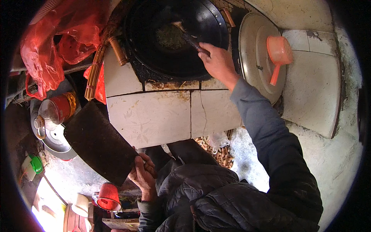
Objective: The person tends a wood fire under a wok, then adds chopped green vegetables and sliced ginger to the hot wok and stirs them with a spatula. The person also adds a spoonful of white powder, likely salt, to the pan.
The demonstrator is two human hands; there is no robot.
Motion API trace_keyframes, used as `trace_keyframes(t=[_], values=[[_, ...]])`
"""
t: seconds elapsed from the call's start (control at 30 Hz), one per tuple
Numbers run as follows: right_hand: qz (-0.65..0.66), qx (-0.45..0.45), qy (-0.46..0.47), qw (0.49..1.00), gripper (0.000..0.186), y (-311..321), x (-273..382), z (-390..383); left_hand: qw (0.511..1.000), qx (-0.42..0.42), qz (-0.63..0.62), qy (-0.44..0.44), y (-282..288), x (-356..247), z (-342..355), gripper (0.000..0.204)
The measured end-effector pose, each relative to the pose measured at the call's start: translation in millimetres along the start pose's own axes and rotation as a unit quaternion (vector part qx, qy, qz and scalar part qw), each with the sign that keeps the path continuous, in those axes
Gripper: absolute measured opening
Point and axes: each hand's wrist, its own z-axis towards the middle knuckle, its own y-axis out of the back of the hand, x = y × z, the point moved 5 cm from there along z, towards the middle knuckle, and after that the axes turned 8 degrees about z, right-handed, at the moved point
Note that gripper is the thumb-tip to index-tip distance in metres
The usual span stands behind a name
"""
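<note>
My right hand point(218, 64) grips the dark handle of a tool point(190, 40) over the wok. A paler part shows at the tool's far end, but I cannot make out its kind. The big black wok point(143, 54) sits in the tiled stove, with a murky greenish patch at its bottom. In my left hand point(144, 174) is a thin, dark rectangular board point(101, 144), held by its lower right corner, off to the left of the stove's tiled front. Nothing else touches either hand.
Right of the wok lies a large metal lid point(250, 58) with a pink ladle point(279, 50) on it. Chopsticks point(95, 75), red plastic bags point(42, 54) and a clear jug point(50, 112) stand left. Corncobs point(224, 157) lie below; a red bucket point(108, 196) is lower left.
</note>
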Motion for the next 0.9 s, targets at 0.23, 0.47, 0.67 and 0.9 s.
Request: trace_keyframes(t=[0.23, 0.47, 0.67, 0.9], values=[[0.016, -0.097, 0.035, 0.995, 0.037, 2, -5, 9, 1.000, -0.001, -0.004, 0.005, 2, -1, -1, 0.048], [-0.026, -0.031, 0.013, 0.999, 0.038, -12, -2, 9, 1.000, 0.005, -0.007, 0.010, 4, 1, -2, 0.049], [0.030, -0.056, 0.000, 0.998, 0.038, 5, -6, 0, 1.000, -0.006, -0.017, 0.003, 6, 1, 0, 0.049], [0.063, 0.000, 0.001, 0.998, 0.039, 0, -6, 0, 1.000, -0.005, -0.014, 0.023, 11, -1, -2, 0.047]])
